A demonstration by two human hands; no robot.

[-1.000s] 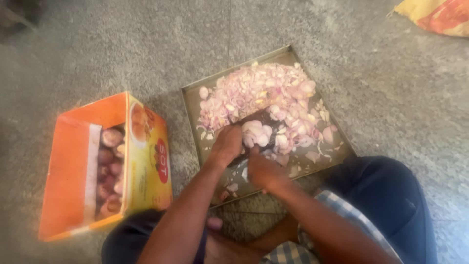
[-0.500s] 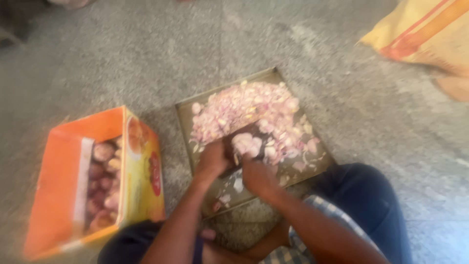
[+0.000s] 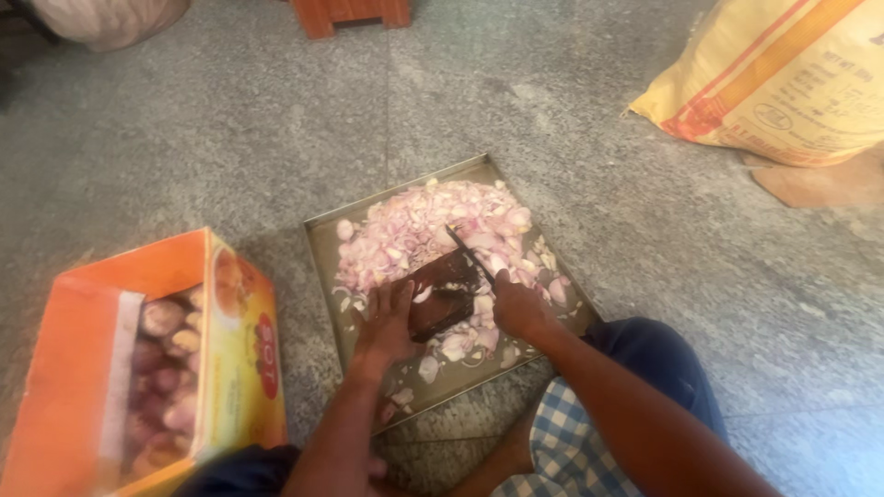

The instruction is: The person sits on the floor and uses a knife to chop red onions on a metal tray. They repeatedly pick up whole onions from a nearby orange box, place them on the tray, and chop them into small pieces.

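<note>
Chopping in progress on a metal tray (image 3: 322,241) set on the stone floor (image 3: 230,138). Right hand (image 3: 517,308) is closed round the handle of a knife (image 3: 468,254), blade pointing away from the person over the dark cutting board (image 3: 444,293). Left hand (image 3: 387,322) lies flat, fingers spread, touching the board's near-left edge and a pale onion piece; it grips nothing firmly as far as can be told. The heap of chopped onion (image 3: 424,230) fills the far half of the tray, crowding the board on three sides. Orange carton (image 3: 239,340) of whole peeled onions stands to the left, apart from the tray; a yellow sack (image 3: 783,83) sits far right. Judgement: to do this step well, curl the left fingertips back from the blade line, keep the board steady under the palm, and push cut pieces off toward the heap so the board stays workable. Risk: scattered slices near the tray's front rim could spill onto the floor.
</note>
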